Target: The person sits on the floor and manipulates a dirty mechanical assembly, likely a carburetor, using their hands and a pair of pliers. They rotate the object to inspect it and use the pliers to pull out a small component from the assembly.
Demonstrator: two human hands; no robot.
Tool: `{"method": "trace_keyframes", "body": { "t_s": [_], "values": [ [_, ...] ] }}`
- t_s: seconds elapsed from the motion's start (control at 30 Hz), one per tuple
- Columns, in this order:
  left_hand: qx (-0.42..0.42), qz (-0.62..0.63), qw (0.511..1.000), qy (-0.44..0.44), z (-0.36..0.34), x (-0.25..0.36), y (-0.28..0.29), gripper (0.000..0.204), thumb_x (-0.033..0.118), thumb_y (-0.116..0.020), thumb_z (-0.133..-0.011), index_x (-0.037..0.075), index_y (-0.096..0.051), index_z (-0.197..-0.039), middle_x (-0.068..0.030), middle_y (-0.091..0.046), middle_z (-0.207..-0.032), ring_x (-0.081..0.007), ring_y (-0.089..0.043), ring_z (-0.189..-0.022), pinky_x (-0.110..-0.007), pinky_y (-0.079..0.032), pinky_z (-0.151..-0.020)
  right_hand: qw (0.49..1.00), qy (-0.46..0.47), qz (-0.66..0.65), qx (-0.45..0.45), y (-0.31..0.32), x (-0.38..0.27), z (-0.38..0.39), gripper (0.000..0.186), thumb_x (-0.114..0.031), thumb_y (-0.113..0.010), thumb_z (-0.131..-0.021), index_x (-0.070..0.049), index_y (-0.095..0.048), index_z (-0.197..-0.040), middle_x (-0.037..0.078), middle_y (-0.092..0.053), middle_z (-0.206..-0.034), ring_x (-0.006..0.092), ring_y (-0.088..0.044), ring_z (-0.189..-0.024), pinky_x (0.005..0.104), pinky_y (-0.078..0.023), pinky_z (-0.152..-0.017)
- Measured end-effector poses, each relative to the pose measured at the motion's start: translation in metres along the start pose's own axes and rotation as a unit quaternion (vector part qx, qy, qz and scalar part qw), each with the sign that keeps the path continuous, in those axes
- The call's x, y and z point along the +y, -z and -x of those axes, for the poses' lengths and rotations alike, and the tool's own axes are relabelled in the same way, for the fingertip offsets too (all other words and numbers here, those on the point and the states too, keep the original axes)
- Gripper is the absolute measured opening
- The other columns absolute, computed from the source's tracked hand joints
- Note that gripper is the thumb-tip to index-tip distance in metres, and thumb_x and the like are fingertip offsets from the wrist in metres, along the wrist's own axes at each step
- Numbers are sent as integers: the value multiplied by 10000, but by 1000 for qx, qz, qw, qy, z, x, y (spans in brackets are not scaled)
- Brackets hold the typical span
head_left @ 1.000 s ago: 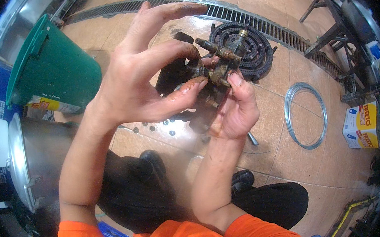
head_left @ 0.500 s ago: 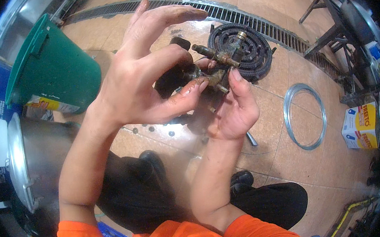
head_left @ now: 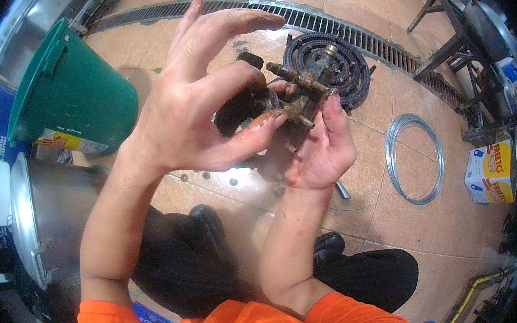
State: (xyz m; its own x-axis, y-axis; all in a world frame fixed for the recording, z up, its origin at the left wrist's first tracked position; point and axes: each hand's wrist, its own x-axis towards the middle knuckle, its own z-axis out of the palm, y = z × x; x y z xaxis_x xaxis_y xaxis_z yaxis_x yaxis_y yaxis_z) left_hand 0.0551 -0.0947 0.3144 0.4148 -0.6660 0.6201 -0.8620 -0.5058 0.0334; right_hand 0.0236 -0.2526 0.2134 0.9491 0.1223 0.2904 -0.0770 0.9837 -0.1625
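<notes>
Your left hand (head_left: 183,103) pinches the fitting (head_left: 302,79), thumb and index; your right hand (head_left: 325,146) grips its other side. Burner (head_left: 360,80) on floor (head_left: 358,146) beyond, wire coil (head_left: 392,162) to right.

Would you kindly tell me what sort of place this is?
Probably a commercial kitchen: a drain grate crosses the tiled floor near a black ring burner, and a large metal pot stands at left.

The left hand (head_left: 183,103) partly hides the grimy metal fitting (head_left: 301,79) at its fingertips.
</notes>
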Motion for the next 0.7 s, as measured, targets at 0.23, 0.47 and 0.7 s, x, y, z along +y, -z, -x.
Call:
{"method": "trace_keyframes", "body": {
  "t_s": [0.23, 0.47, 0.7],
  "values": [
    [-5, -7, 1000, -2, 0, 2, 0, 270, 230, -761, -658, 21, -665, -799, -268, -583, -1295, -401, -565, -1240, -610, -220, -1145, 997, 39, 53, 51, -3, 1, 0, 464, -355, -469, -950, 33, -574, -1184, 188, -680, -1060, 291, -685, -965, 429, -555, -891],
    [-6, -6, 1000, -4, 0, 3, 0, 295, 260, -767, -653, 32, -669, -814, -251, -584, -1304, -385, -554, -1256, -625, -208, -1146, 999, 19, 24, 31, 1, -1, 1, 536, -407, -421, -961, 61, -595, -1156, 220, -669, -1074, 307, -679, -963, 425, -563, -872],
    [-17, -14, 1000, -3, 1, 3, 0, 309, 289, -758, -644, 46, -669, -813, -229, -586, -1313, -372, -538, -1280, -648, -191, -1141, 999, 16, 13, 45, 0, 0, 2, 494, -399, -480, -943, 28, -579, -1169, 183, -684, -1038, 282, -694, -921, 414, -575, -845]
  ]
}}
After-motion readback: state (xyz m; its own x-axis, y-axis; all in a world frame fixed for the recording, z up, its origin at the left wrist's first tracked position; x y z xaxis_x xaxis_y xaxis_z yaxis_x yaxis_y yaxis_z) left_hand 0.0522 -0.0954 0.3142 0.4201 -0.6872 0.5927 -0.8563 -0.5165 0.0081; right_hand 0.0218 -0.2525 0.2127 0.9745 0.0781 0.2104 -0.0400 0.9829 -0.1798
